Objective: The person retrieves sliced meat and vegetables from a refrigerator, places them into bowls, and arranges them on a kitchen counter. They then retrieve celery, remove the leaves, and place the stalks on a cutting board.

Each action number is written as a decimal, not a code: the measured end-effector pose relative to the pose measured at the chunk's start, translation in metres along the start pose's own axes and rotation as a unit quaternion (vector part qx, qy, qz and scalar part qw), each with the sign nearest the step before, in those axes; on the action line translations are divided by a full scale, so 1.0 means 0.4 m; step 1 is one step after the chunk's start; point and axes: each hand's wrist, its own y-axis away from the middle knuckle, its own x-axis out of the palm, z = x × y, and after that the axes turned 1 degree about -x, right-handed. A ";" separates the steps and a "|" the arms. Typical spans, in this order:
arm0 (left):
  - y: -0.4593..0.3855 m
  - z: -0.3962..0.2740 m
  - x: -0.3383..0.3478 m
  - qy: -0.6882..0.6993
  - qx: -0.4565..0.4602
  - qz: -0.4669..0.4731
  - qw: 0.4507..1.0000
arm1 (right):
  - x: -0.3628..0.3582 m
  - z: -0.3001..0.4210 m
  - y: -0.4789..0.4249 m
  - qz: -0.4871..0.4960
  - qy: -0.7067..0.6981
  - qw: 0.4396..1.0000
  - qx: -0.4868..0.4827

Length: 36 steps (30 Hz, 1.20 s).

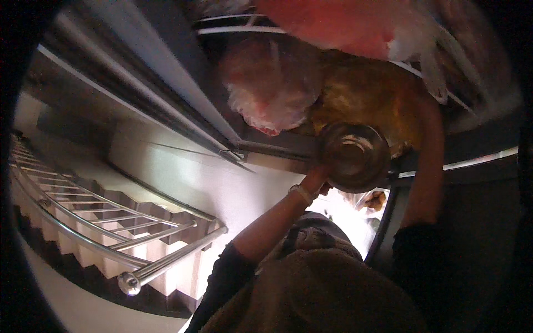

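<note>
My left hand [322,179], with a pale band at the wrist, grips the near left edge of a round, shiny bowl [354,156]. Beyond the bowl lies a blurred yellow-brown mass [358,91], and left of it a whitish plastic bag [270,91] with reddish contents. My right forearm [424,179] reaches past the bowl's right side into the dark compartment; the right hand itself is too dark and blurred to make out. A red and white bundle [333,25] sits farther in, by a white wire rack [241,30].
The compartment's dark, straight edge [183,79] runs along the upper left. A stair rail of shiny metal tubes [166,258] curves beside the steps [150,249] at the left. A dark panel [470,204] stands at the right. Orange-brown things [374,200] show below the bowl.
</note>
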 end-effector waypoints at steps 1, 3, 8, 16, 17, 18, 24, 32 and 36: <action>-0.043 0.045 -0.006 0.026 -0.008 -0.007 1.000 | -0.030 0.032 0.030 -0.013 0.012 1.000 -0.008; -0.057 0.040 0.004 0.077 -0.032 -0.018 0.996 | -0.070 0.123 0.117 -0.034 0.025 0.998 -0.039; -0.086 0.055 0.021 0.147 -0.026 0.025 0.989 | -0.069 0.550 0.353 0.048 -0.016 0.963 -0.265; -0.001 -0.009 0.054 -0.039 -0.025 -0.004 0.999 | 0.348 0.758 0.171 -0.007 -0.054 0.926 -0.374; 0.013 -0.003 0.052 -0.036 -0.021 -0.009 0.999 | 0.355 0.752 0.158 -0.031 -0.054 0.925 -0.375; 0.026 0.006 0.043 -0.033 -0.016 -0.017 0.999 | 0.358 0.757 0.148 -0.053 -0.057 0.923 -0.378; 0.175 0.014 -0.014 0.027 -0.031 -0.015 0.999 | 0.280 0.736 0.087 0.272 -0.166 0.905 -0.283; 0.438 0.001 -0.073 0.051 -0.067 -0.183 0.979 | 0.270 0.449 0.051 0.136 -0.381 0.915 0.008; 0.460 0.092 -0.122 -0.174 0.019 -0.207 0.962 | 0.144 0.279 0.107 0.027 -0.473 0.879 0.053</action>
